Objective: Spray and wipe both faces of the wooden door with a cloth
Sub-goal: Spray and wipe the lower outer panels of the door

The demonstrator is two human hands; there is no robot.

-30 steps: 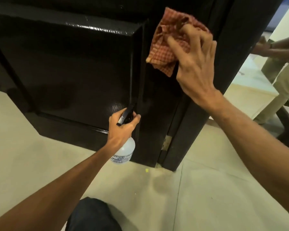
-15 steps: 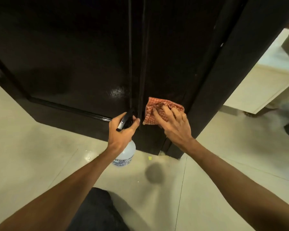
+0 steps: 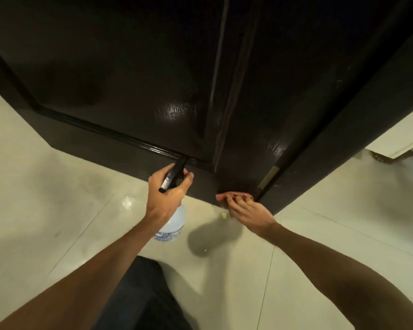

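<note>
A dark wooden door (image 3: 134, 91) with a recessed panel fills the upper part of the view, its surface glossy and wet-looking near the lower middle. My left hand (image 3: 167, 196) grips the black trigger head of a clear spray bottle (image 3: 174, 227), held just in front of the door's bottom rail. My right hand (image 3: 248, 213) presses a red checked cloth (image 3: 231, 195) against the bottom edge of the door's right stile, next to the floor. Only a thin strip of the cloth shows above my fingers.
The dark door frame (image 3: 343, 129) stands right of the cloth, with a brass hinge (image 3: 268, 177) between door and frame. Pale floor tiles (image 3: 57, 198) spread below. My dark-trousered knee (image 3: 141, 294) is at the bottom centre. A small yellow speck (image 3: 223, 215) lies by the door.
My right hand has wiped the cloth down the right stile from high up to the door's bottom edge. The left hand kept the bottle near the bottom rail.
</note>
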